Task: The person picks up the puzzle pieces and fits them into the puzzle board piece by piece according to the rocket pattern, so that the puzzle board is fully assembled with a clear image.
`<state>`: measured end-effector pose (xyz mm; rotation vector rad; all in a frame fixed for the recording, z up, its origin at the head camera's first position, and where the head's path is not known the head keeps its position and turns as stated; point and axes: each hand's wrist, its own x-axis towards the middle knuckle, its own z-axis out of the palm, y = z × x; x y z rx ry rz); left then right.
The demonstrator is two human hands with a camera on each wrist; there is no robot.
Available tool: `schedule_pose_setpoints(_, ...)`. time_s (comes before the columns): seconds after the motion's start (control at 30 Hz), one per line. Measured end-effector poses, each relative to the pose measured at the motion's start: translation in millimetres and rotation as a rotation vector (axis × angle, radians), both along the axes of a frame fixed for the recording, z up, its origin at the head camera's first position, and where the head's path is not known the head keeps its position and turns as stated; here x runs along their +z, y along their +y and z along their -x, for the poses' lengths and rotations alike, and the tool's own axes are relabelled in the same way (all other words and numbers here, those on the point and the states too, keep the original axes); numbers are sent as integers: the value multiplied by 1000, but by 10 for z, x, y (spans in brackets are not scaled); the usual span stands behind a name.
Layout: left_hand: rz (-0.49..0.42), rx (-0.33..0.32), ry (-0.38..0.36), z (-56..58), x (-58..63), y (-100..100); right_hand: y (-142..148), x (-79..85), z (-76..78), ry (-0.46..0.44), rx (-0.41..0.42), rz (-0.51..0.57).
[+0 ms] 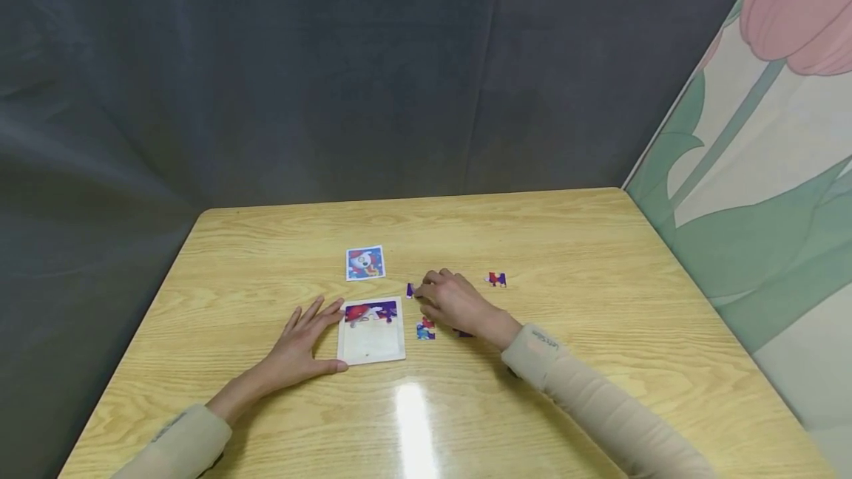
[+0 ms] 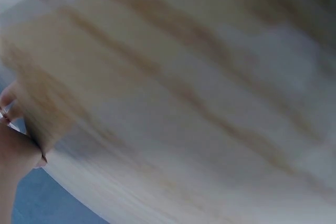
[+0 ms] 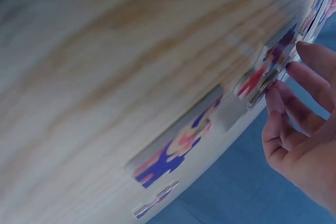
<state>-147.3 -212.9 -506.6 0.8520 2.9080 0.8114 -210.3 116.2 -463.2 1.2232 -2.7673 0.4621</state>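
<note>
A white square puzzle tray (image 1: 371, 350) lies on the table, with joined red, white and purple pieces (image 1: 382, 310) along its top. My left hand (image 1: 299, 346) is spread along the tray's left side, fingers at the upper corner and thumb by the lower one. To the right of the tray, my right hand (image 1: 455, 303) is bent down over loose pieces. Its fingertips touch a small purple puzzle piece (image 1: 410, 290); whether they pinch it is hidden. The right wrist view shows the right hand (image 3: 307, 114) with fingertips against a red and blue piece (image 3: 254, 81).
A square picture card (image 1: 364, 263) lies behind the tray. One loose piece (image 1: 496, 279) is farther right; another, blue and red (image 1: 426, 330), lies beside the tray. A dark piece (image 1: 464, 333) shows partly under the right wrist. A dark curtain (image 1: 399, 80) hangs behind the table.
</note>
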Motion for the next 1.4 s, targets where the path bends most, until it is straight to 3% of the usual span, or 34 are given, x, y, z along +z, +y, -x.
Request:
schedule_pose_setpoints(0.27,-6,7,-15,-13,13,0,-16,28,-5,43,-4,21)
schedule_pose_setpoints(0.4,-6,6,-7,-20,16,1,-51,36,6,23,-10,9)
schedule_pose_setpoints(0.8,-10,5,-5,-14,11,11,-89,24,-1,46,38,34)
schedule_pose_setpoints(1.4,-10,3,-16,-15,52,18,-100,15,-16,-23,4,-3)
